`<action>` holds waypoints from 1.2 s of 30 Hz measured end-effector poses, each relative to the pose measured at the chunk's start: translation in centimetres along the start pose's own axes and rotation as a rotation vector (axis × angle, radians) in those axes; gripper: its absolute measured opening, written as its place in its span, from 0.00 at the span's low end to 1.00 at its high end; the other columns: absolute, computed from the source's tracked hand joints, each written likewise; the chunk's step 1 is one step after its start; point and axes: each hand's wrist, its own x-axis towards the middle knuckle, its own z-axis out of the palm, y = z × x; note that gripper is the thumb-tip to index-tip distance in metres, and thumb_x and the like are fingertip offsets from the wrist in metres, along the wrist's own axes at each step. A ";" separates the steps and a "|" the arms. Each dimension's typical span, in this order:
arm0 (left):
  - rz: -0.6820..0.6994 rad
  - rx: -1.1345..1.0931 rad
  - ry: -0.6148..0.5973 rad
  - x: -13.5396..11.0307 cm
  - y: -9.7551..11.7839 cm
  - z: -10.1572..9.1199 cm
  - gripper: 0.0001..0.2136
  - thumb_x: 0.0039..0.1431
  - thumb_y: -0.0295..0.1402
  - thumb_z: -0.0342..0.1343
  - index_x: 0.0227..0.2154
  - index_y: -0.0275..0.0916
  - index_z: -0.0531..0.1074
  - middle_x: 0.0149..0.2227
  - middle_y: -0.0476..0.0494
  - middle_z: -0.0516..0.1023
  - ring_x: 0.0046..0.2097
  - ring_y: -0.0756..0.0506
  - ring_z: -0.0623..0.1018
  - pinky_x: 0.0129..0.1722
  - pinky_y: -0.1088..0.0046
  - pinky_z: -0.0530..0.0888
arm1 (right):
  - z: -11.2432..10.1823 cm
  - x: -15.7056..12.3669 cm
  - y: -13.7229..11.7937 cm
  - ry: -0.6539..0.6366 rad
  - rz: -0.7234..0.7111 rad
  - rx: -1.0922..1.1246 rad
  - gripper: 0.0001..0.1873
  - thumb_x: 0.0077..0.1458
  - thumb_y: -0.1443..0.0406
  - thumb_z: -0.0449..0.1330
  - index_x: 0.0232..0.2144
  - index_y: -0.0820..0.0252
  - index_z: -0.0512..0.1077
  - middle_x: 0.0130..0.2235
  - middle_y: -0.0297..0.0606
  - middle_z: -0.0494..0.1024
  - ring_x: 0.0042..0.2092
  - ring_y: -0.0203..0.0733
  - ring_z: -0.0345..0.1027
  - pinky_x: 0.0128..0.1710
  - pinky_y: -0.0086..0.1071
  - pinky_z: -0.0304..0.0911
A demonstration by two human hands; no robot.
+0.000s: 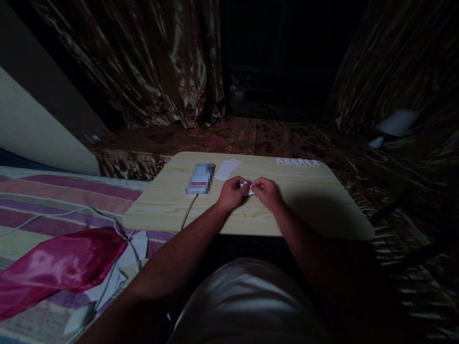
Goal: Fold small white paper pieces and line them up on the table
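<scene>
Two hands meet over the middle of the bench [308,210], one small white paper [248,192] between them. The left hand [232,192] pinches its left side, thumb and fingers pressed together; the right hand [266,192] pinches its right side likewise. The light is dim and the fingers cover much of the paper, so any fold cannot be confirmed.

Handling, as judged: very light, thin and pliable, with little stiffness of its own. It should crease readily and could tear under a sharp pull; slipping seems a minor risk. Recommended hold: opposite edges, between thumb and fingertip, with light pressure and the middle left free.

Also on the bench: white sheets [227,169], flat near the far edge and left of centre; a device [201,178] towards the left edge, with its cable [188,211] running over the near edge; and a row of small white pieces [297,162] by the far right corner.
</scene>
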 end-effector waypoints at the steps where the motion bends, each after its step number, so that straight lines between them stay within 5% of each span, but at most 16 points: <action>1: -0.007 -0.014 0.000 0.0 0.0 0.0 0.10 0.49 0.38 0.62 0.28 0.36 0.74 0.25 0.48 0.75 0.26 0.51 0.70 0.27 0.75 0.66 | 0.0 0.0 0.1 0.000 0.003 0.005 0.06 0.45 0.62 0.60 0.26 0.58 0.72 0.22 0.30 0.72 0.25 0.35 0.65 0.26 0.28 0.60; 36: -0.100 -0.061 -0.026 -0.1 0.6 0.0 0.09 0.46 0.36 0.63 0.26 0.35 0.74 0.23 0.49 0.75 0.24 0.51 0.69 0.26 0.75 0.65 | 0.1 0.3 0.8 -0.035 -0.015 0.022 0.05 0.44 0.63 0.60 0.25 0.59 0.73 0.23 0.32 0.74 0.26 0.36 0.65 0.26 0.28 0.60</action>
